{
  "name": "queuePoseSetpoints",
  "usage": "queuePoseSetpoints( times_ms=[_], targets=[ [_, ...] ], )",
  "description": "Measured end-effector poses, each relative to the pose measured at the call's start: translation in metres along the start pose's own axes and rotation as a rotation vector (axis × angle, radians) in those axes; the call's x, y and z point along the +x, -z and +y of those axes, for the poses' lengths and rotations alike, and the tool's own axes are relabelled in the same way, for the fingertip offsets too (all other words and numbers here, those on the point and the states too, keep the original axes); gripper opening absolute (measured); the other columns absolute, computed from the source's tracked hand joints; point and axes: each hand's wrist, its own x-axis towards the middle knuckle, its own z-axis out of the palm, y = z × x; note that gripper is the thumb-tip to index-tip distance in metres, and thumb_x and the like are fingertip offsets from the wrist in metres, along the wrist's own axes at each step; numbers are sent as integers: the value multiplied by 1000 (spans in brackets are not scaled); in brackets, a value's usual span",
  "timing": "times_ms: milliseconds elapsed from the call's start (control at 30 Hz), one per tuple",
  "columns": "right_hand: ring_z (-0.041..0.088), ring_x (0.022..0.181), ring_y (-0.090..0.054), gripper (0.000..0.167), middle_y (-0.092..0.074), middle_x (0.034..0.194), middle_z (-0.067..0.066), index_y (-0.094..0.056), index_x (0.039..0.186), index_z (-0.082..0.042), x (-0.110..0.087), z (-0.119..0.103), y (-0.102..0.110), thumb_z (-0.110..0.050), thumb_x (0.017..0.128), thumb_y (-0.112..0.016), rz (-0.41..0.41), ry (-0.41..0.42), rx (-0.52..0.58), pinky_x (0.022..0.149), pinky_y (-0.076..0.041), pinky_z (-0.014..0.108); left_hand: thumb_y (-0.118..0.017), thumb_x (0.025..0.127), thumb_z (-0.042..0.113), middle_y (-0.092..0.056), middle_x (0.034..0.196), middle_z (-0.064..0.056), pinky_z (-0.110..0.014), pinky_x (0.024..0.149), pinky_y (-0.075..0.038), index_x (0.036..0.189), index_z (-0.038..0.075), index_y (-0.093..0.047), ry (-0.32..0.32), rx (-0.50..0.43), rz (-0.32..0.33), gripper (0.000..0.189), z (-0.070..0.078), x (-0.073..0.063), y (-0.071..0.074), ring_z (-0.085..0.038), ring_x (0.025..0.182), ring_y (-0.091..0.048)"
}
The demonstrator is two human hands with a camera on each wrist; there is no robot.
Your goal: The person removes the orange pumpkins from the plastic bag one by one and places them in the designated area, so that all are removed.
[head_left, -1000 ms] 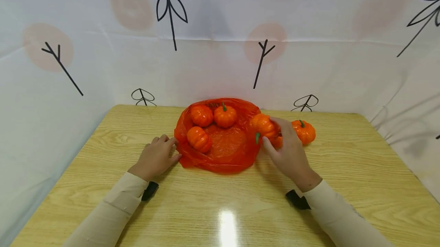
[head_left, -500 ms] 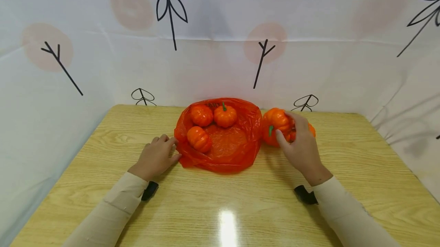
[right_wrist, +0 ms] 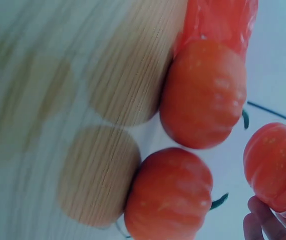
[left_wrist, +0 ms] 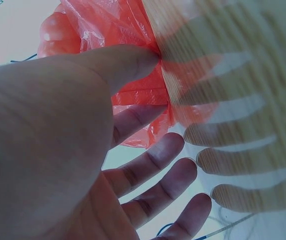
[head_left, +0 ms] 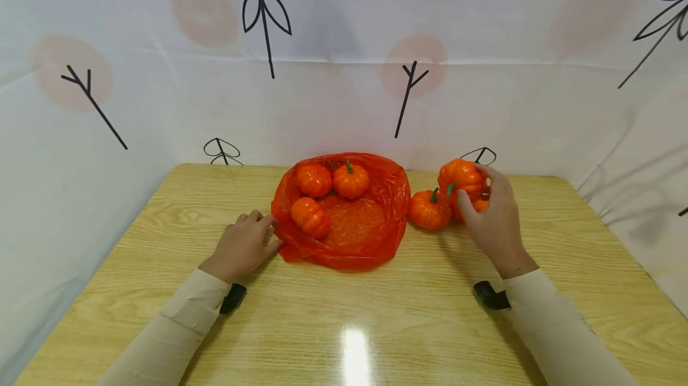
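Observation:
My right hand grips a small orange pumpkin with a green stem, held up off the table. In the right wrist view this pumpkin is at the right edge, fingers curled against it. Below it, one pumpkin stands beside the red plastic bag; another is partly hidden behind my hand in the head view. Three pumpkins lie inside the bag's open mouth. My left hand rests at the bag's left edge, thumb and index fingertips touching the plastic, spread apart.
Under everything is a wood-grain table with a glossy surface. A white cloth backdrop with line-drawn plants hangs behind and along the sides.
My right hand has moved right and slightly up with its pumpkin, away from the bag's right edge. The pumpkin beside the bag has come into clear view. The left hand stays put.

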Motion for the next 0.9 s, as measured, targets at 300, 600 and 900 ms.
queuePoseSetpoints(
  times_ms=[300, 600, 900],
  targets=[
    [25, 100, -55, 55, -51, 138, 19, -41, 146, -4, 10, 16, 12, -18, 96, -59, 71, -86, 15, 82, -37, 6, -74, 89, 35, -62, 107, -14, -52, 74, -53, 114, 10, -64, -4, 1, 6, 37, 0, 0, 0, -34, 96, -59],
    [11, 100, -52, 54, -49, 147, 10, -38, 149, -15, 17, 30, 24, -28, 99, -53, 88, -298, 41, 82, -41, 12, -74, 89, 34, -62, 105, -13, -50, 72, -53, 113, 9, -65, -11, 1, 13, 36, 1, -1, 2, -34, 93, -59],
    [8, 98, -49, 57, -43, 153, 11, -31, 153, -19, 22, 48, 36, -32, 99, -48, 66, -428, 46, 77, -41, 12, -74, 89, 35, -62, 105, -13, -50, 72, -53, 114, 9, -65, -7, 2, 13, 37, 1, 0, 1, -33, 93, -58]
  ],
)
